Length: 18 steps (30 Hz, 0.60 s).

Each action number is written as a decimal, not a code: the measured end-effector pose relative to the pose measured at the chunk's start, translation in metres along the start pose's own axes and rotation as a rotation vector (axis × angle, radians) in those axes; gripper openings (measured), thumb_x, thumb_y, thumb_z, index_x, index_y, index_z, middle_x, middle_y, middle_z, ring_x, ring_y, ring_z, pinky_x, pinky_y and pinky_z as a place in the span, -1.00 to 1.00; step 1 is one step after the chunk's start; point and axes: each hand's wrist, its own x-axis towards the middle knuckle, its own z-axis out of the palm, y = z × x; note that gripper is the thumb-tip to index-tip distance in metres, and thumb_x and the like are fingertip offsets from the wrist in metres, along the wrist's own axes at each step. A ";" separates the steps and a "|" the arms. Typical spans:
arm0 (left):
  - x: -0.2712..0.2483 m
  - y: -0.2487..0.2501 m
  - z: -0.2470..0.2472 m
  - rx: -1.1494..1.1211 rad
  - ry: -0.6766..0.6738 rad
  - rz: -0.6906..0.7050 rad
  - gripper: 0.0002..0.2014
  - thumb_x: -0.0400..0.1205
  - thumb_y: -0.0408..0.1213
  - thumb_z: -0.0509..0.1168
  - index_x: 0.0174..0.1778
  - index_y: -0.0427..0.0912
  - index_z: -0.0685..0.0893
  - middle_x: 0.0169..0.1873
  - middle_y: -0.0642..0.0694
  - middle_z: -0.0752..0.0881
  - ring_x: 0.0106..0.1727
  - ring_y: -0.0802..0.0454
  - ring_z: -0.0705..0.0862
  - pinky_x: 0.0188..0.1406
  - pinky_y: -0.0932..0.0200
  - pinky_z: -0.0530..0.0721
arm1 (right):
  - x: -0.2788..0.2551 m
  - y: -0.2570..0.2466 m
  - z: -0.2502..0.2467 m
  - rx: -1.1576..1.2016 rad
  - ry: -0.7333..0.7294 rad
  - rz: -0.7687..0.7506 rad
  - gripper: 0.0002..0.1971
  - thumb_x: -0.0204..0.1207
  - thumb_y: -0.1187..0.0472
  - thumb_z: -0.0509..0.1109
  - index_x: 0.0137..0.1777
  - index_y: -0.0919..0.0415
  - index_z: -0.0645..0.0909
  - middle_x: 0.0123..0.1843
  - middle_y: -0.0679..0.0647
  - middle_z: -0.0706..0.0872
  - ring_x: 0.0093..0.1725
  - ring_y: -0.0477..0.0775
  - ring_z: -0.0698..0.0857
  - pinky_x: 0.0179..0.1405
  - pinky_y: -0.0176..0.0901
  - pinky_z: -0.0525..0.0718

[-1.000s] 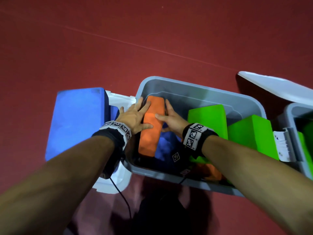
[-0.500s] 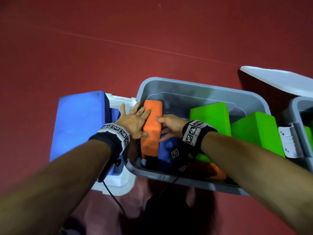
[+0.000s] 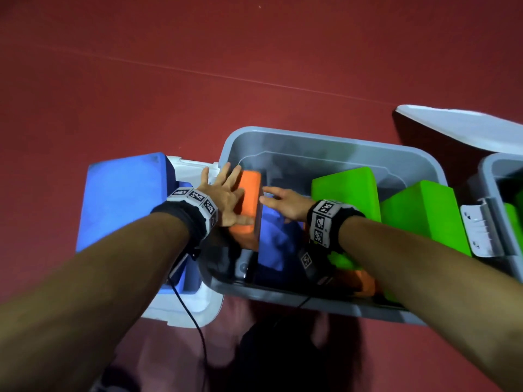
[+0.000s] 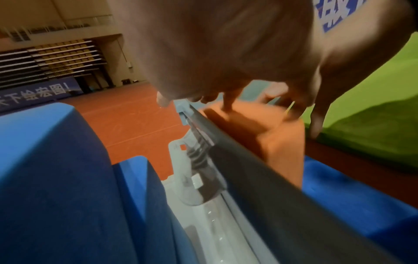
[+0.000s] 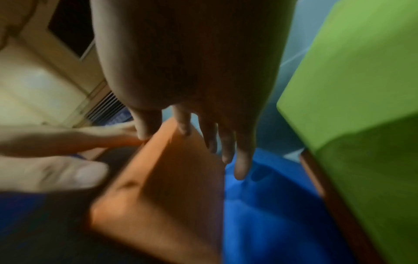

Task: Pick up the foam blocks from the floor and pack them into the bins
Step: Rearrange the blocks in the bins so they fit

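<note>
An orange foam block point(image 3: 249, 193) stands on edge at the left end of the grey bin point(image 3: 325, 140). My left hand point(image 3: 226, 193) lies flat on its top with fingers spread straight. My right hand point(image 3: 283, 200) reaches to the block's right side with straight fingers touching it; in the right wrist view the right hand's fingertips point(image 5: 226, 151) hang along the orange block point(image 5: 169, 178). A blue block point(image 3: 271, 244) lies lower in the bin. Two green blocks point(image 3: 345, 190) point(image 3: 418, 219) lean at the bin's right. In the left wrist view the orange block point(image 4: 271, 134) sits just inside the bin's rim point(image 4: 248, 169).
A large blue block point(image 3: 121, 199) rests on the white lid point(image 3: 181, 306) left of the bin. A second grey bin point(image 3: 498, 176) with green foam and a white lid point(image 3: 464, 125) stand at the right. Red floor surrounds everything.
The orange block has sunk deeper toward the bin's left wall. My left hand has slid up over its top with fingers spread, and my right hand has flattened against its right side.
</note>
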 end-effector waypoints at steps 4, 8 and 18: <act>0.009 -0.005 0.006 0.031 -0.073 -0.044 -0.06 0.59 0.36 0.20 0.74 0.01 -0.10 0.72 -0.02 -0.28 0.66 -0.09 -0.48 0.54 -0.59 -0.06 | 0.022 0.013 -0.018 -0.386 0.005 0.096 -0.36 0.67 -0.03 0.30 0.63 0.28 0.28 0.62 0.20 0.40 0.56 0.18 0.42 0.45 -0.17 0.35; 0.011 -0.003 0.001 -0.002 -0.147 -0.051 -0.05 0.59 0.35 0.22 0.74 0.06 -0.15 0.71 0.02 -0.32 0.64 -0.08 -0.52 0.54 -0.60 -0.03 | 0.042 0.018 -0.022 -0.446 -0.037 0.164 -0.22 0.61 0.04 0.40 0.68 0.35 0.10 0.68 0.24 0.25 0.63 0.19 0.31 0.50 -0.16 0.29; 0.012 -0.001 0.002 -0.113 -0.101 -0.016 -0.09 0.52 0.37 0.29 0.71 0.16 0.02 0.73 0.07 -0.22 0.65 -0.09 -0.51 0.57 -0.54 -0.16 | 0.058 0.021 -0.018 -0.597 -0.067 0.226 -0.20 0.47 -0.11 0.51 0.61 0.23 0.33 0.57 0.33 0.32 0.51 0.33 0.42 0.43 -0.04 0.45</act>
